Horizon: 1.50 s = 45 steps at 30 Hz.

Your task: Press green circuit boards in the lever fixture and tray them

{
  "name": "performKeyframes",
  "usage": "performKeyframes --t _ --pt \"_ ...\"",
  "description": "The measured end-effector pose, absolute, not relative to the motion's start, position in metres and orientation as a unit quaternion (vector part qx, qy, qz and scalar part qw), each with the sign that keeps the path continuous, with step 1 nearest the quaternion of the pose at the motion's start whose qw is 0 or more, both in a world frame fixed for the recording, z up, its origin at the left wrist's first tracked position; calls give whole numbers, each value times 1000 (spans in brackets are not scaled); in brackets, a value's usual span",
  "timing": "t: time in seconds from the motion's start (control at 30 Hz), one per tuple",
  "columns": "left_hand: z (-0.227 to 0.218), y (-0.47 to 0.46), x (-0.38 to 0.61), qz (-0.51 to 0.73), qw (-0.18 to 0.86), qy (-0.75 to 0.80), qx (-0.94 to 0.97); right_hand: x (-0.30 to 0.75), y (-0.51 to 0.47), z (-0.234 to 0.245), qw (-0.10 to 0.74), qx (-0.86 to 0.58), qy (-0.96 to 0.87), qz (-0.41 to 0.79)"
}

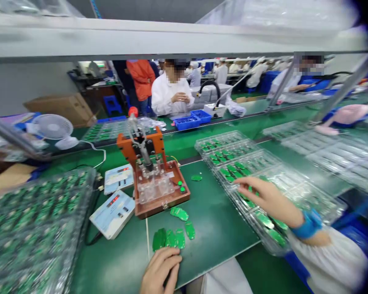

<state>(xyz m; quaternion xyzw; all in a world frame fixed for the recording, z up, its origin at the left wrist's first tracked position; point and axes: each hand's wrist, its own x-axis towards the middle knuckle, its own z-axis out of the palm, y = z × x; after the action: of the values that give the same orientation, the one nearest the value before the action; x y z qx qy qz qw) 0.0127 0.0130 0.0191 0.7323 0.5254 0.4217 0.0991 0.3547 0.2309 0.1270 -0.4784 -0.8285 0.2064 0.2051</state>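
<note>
My left hand (162, 269) rests at the front of the green mat, its fingers stretched out, fingertips at the lower edge of a short row of green circuit boards (171, 238). Two more loose boards, one circuit board (189, 230) and another circuit board (179, 213), lie just beyond. My right hand (265, 199), with a blue wristband, reaches over a clear plastic tray (248, 212) of green boards. Its thumb and fingers are extended and slightly apart over the boards; nothing shows between them. A test fixture (159, 188) with an orange frame and red-knobbed lever stands between the hands, farther back.
Two boxes with red displays, a meter (113, 212) and another meter (119, 178), sit left of the fixture. A stacked tray of boards (37, 228) fills the left side. A single board (196, 178) lies right of the fixture. A white shelf (171, 38) crosses overhead; a co-worker (173, 94) sits opposite.
</note>
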Motion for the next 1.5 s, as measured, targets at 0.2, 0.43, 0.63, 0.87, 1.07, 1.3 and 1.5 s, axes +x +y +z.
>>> performKeyframes --t 0.2,0.43,0.63,0.87,1.07,1.3,1.5 --pt "50 27 -34 335 166 624 687 257 188 93 132 -250 -895 344" --pt "52 43 -70 235 258 607 713 209 226 58 58 -199 -907 368" --pt "48 45 -67 217 268 614 710 203 230 58 38 -173 -917 358" --pt "47 45 -66 219 254 615 713 202 225 52 47 -180 -915 357" --pt "49 45 -62 218 237 620 715 198 226 51 37 -190 -911 364" --pt "50 38 -61 293 152 589 738 201 216 61 70 -172 -909 374" --pt "87 71 -77 381 5 570 728 187 236 97 225 -187 -898 330"
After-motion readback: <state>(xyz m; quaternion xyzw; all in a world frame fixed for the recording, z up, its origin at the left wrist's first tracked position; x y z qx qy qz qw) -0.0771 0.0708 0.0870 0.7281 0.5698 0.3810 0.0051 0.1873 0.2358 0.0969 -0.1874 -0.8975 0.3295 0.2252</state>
